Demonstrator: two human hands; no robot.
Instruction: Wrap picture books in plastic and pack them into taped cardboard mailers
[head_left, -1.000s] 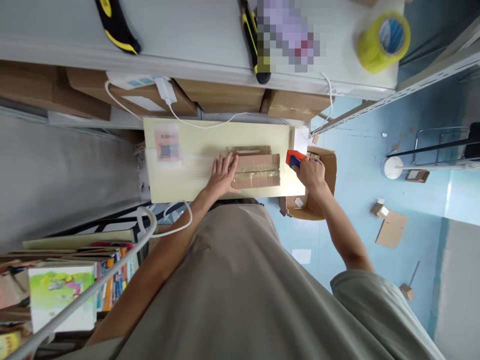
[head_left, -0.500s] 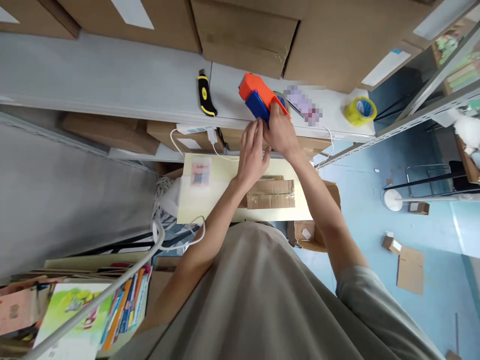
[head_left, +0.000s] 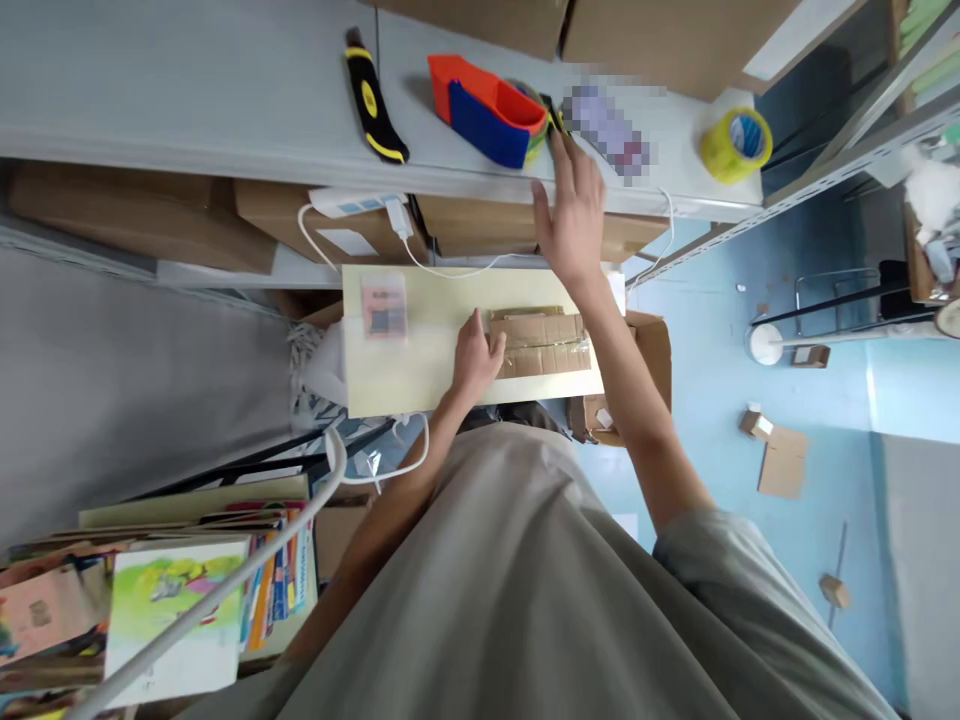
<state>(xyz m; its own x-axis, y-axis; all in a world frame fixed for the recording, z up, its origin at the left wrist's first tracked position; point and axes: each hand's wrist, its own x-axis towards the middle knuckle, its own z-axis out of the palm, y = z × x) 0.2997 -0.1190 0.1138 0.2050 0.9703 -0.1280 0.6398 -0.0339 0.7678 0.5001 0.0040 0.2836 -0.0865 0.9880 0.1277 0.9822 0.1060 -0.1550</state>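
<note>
A small taped cardboard parcel lies on a pale yellow board. My left hand rests on the parcel's left end with its fingers curled against the cardboard. My right hand is raised to the grey shelf, fingers stretched out and empty, its fingertips just right of an orange and blue tape dispenser that stands on the shelf.
A black and yellow utility knife and a yellow tape roll lie on the shelf. Cardboard boxes sit below it. A white cable runs over the board. Books are stacked at lower left. Cardboard scraps litter the blue floor.
My right hand carried the tape dispenser from beside the parcel up to the shelf and let go of it. My left hand rose to meet it, then came back down to the parcel.
</note>
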